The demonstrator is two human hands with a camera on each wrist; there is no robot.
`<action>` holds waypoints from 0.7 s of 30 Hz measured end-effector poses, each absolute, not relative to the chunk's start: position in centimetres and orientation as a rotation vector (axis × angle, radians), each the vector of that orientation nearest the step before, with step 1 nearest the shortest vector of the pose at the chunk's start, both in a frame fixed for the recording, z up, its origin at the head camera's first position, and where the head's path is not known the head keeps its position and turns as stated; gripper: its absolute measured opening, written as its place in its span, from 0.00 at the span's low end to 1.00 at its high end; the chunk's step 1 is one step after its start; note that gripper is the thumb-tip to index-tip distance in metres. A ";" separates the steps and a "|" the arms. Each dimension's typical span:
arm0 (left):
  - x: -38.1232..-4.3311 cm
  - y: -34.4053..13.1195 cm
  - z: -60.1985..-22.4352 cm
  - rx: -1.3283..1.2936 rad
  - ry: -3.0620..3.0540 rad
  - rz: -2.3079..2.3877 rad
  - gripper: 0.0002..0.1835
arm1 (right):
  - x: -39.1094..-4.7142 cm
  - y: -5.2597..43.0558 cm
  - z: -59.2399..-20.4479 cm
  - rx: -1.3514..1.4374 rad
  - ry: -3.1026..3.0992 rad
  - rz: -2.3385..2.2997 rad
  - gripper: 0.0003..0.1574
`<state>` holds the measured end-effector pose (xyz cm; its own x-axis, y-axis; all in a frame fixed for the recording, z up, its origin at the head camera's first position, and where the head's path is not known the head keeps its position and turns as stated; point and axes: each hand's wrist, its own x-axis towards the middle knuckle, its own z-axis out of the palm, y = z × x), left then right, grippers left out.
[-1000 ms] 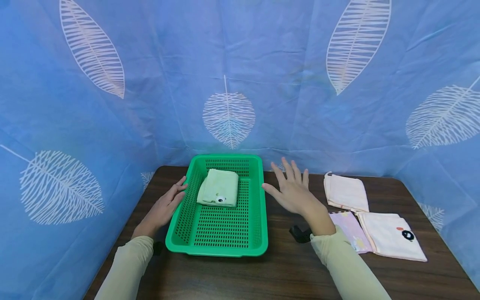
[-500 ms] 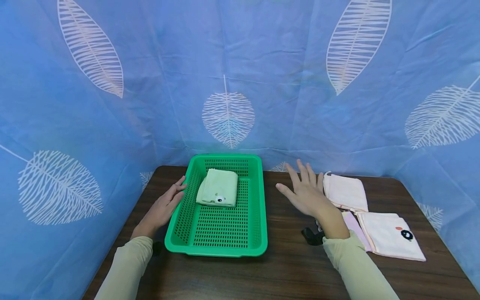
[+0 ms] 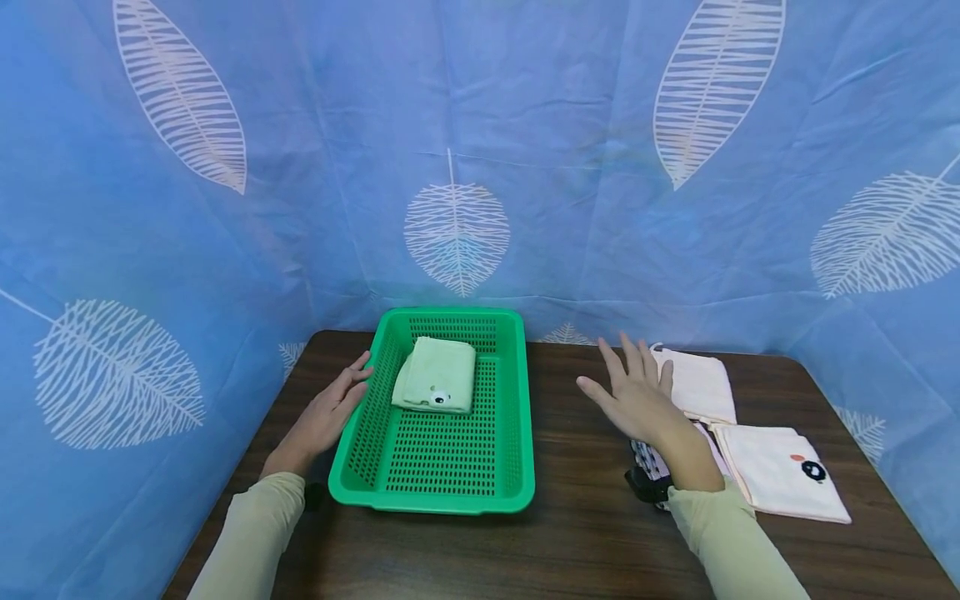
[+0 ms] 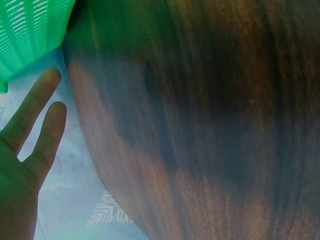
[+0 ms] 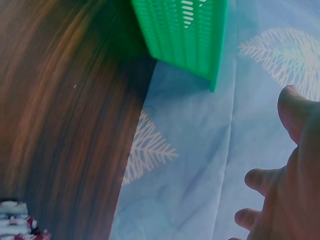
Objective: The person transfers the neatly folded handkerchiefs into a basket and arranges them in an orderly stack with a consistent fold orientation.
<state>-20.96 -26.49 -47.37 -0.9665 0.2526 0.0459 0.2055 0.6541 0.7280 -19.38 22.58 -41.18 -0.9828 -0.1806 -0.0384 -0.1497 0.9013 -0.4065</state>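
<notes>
A green plastic basket [image 3: 431, 502] with slotted walls stands on the table, and a folded pale green towel [image 3: 444, 371] with an eye motif lies in its far part. My left hand [image 3: 318, 421] is beside the basket's left wall, fingers extended, fingertips right at the rim. To the basket's right, my right hand [image 3: 641, 402] holds nothing, its fingers spread. It overlaps the corner of a folded white towel [image 3: 701, 385] in the head view. Under my right wrist lies a lilac towel [image 3: 711, 446] with a dark patterned part, mostly hidden by the arm.
Another folded white towel [image 3: 772, 475] with a black eye and an orange spot lies at the right of the dark wooden table [image 3: 480, 558]. A blue curtain [image 3: 555, 225] with white leaf prints hangs behind the table and along its sides.
My right hand has moved right, away from the basket's right rim to the towels, fingers still spread. The left hand and the basket have stayed in place.
</notes>
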 end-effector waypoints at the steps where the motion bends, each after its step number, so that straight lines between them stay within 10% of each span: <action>1: -21.0 -26.5 -47.4 0.392 2.803 1.220 0.28 | -19.3 22.8 -41.3 -0.254 2.990 -0.627 0.56; 21: -20.5 -26.4 -47.2 0.392 2.817 1.211 0.26 | -17.5 26.6 -43.6 -0.129 2.950 -0.640 0.60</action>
<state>-20.51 -26.36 -47.22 -0.9665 0.2509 0.0535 0.2114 0.6610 0.7200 -17.53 26.60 -43.60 -0.9891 -0.1087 -0.0989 -0.0579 0.9068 -0.4176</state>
